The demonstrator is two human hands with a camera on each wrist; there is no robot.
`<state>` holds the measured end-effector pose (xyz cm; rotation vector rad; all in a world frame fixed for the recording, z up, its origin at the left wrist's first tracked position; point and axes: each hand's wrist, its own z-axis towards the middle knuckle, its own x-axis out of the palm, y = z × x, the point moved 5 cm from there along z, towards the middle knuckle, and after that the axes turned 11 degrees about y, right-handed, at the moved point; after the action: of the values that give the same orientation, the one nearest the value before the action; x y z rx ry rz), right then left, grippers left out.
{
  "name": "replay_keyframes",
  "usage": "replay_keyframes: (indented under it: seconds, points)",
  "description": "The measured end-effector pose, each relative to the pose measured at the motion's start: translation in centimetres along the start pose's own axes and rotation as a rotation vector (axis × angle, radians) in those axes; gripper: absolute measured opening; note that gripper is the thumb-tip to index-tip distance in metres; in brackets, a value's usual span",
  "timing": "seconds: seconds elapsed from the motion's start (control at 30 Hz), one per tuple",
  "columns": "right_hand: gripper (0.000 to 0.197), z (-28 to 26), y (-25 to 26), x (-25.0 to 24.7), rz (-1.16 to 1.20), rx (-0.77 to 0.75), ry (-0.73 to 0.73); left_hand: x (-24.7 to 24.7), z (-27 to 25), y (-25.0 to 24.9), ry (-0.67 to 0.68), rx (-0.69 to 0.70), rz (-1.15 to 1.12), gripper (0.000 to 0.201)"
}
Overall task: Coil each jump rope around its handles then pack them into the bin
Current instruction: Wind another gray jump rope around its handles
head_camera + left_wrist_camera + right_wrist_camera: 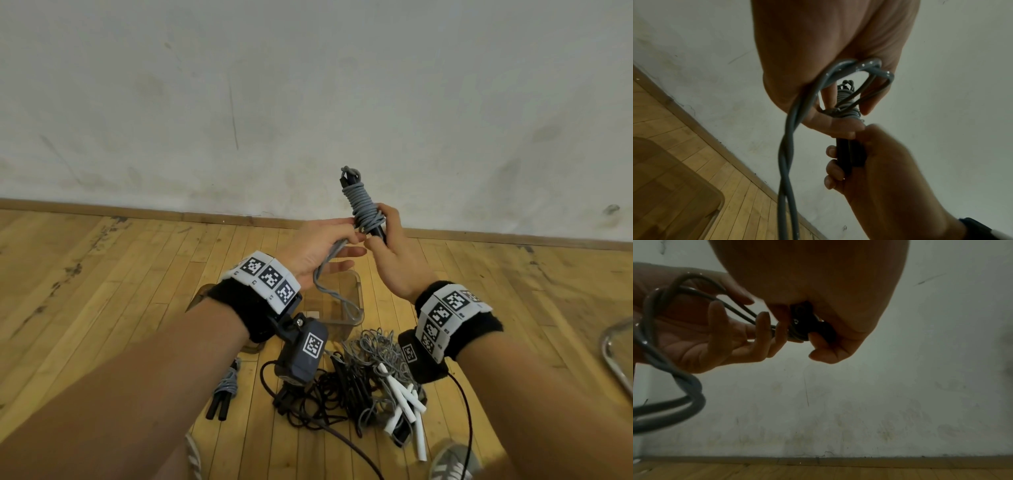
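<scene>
From the head camera, the right hand (394, 253) sits just right of centre, fingers curled round the black handles (376, 233) so the pair stands tilted up toward the wall, which looks meant to give the cord a steady post to wind on. The grey jump rope (363, 205) is already wrapped thickly about their upper part. The left hand (325, 253), touching it at centre, has the loose doubled cord running through its palm with fingers mostly straight, probably feeding the next turn; the tail drops toward the clear bin (342, 301) below, which stands on the wooden floor (102, 291). A coiled rope (224, 390) lies lower left, a tangle of ropes (370, 377) at lower centre. In the left wrist view, the cord (787, 162) loops over the hand's edge at centre, and the right hand (869, 162) below clenches the handles (849, 152); white wall behind, floorboards lower left. In the right wrist view, the left hand (705, 337) at left shows loosely spread fingers with cord (663, 353) crossing the palm; scuffed wall fills the rest, floor along the bottom.
</scene>
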<state>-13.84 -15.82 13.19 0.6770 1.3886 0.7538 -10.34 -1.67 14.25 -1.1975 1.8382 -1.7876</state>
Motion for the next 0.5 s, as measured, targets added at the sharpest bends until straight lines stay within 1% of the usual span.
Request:
replay_keyframes:
  seconds: [0.1, 0.17, 0.2, 0.3, 0.33, 0.37, 0.43, 0.5]
  points:
    - [0.051, 0.0, 0.2, 0.0, 0.059, 0.003, 0.027, -0.1, -0.1, -0.1, -0.002, -0.011, 0.010, 0.025]
    - [0.048, 0.1, 0.3, 0.0, 0.017, -0.051, 0.037, -0.2, -0.1, 0.0, -0.008, -0.019, 0.010, 0.025]
    - [0.049, 0.1, 0.3, 0.1, -0.002, -0.078, 0.045, -0.3, -0.2, 0.0, -0.014, -0.021, 0.014, 0.026]
    - [0.067, 0.1, 0.4, 0.0, -0.028, -0.086, 0.035, -0.5, 0.0, 0.2, -0.023, -0.029, 0.022, 0.036]
    - [0.069, 0.0, 0.4, -0.1, -0.022, -0.079, 0.024, -0.5, 0.1, 0.2, -0.022, -0.031, 0.028, 0.037]
    - [0.065, 0.0, 0.5, -0.3, -0.020, -0.084, 0.014, -0.4, 0.1, 0.2, -0.021, -0.029, 0.041, 0.037]
    - [0.051, -0.2, 0.8, -0.9, -0.049, -0.095, -0.018, -0.4, 0.1, 0.1, -0.016, -0.026, 0.083, 0.036]
    - [0.050, -0.4, 0.8, -1.3, -0.093, -0.077, -0.061, -0.2, 0.0, -0.1, -0.010, -0.011, 0.157, 0.035]
